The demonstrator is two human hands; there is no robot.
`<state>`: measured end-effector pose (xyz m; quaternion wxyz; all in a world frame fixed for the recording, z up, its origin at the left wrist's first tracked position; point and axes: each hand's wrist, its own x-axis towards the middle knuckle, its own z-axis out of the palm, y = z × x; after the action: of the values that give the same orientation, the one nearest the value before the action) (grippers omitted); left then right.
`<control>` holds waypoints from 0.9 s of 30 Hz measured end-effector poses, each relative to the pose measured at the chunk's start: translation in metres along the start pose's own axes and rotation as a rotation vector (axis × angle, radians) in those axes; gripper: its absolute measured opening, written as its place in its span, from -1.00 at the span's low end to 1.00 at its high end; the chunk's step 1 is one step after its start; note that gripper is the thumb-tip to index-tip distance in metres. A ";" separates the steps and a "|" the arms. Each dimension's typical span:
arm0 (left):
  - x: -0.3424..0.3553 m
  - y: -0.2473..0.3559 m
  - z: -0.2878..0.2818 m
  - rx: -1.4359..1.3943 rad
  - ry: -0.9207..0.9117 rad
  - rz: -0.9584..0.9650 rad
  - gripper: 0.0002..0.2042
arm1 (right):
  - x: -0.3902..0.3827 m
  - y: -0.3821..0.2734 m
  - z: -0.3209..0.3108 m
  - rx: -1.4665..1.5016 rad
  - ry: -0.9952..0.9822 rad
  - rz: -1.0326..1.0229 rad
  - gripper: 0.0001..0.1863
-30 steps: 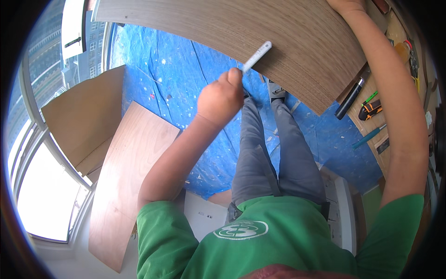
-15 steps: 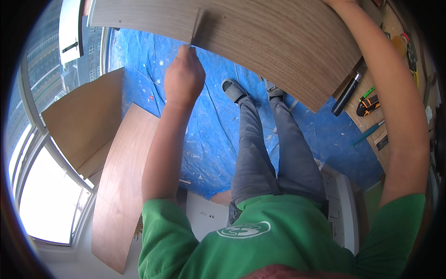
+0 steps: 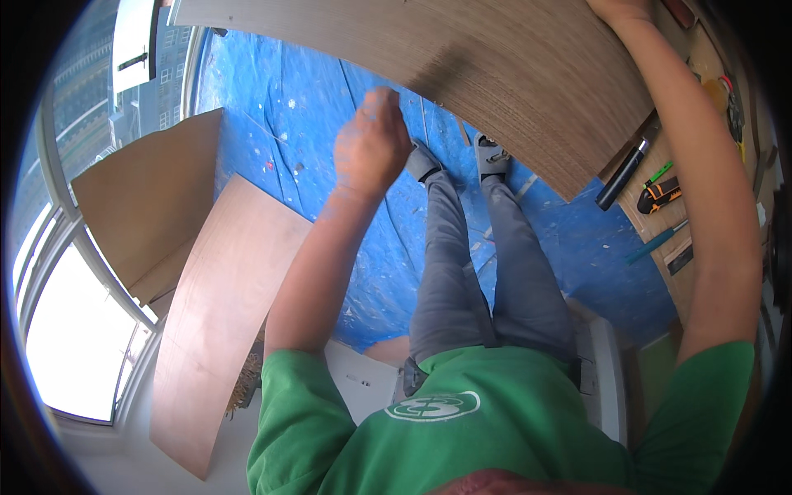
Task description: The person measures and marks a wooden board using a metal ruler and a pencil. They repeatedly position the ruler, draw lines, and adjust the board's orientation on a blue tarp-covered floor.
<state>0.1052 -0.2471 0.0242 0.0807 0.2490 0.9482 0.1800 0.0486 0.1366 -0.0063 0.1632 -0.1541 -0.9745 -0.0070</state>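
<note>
The left hand was curled into a fist, around what I couldn't tell, just short of the wood-grain board; the right hand was at the board's farther edge, its fingers out of sight, its grip unreadable

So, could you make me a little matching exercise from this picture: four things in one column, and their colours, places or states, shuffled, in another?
Column one:
1. left hand
2. right hand
3. floor sheeting
4. cardboard sheet

Column two:
A. blue
B. curled, near the lower edge of the grained board
C. brown, beside the window
D. partly cut off by the picture's top edge

Pairs: 1-B, 2-D, 3-A, 4-C
</note>
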 end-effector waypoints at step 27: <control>-0.047 0.046 0.029 -0.065 -0.197 0.144 -0.90 | 0.004 -0.001 0.009 -0.041 0.005 -0.008 -0.39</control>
<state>0.1730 -0.2242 0.0184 0.1685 0.3301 0.9090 0.1908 0.0419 0.1379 -0.0134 0.1625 -0.1535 -0.9743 -0.0281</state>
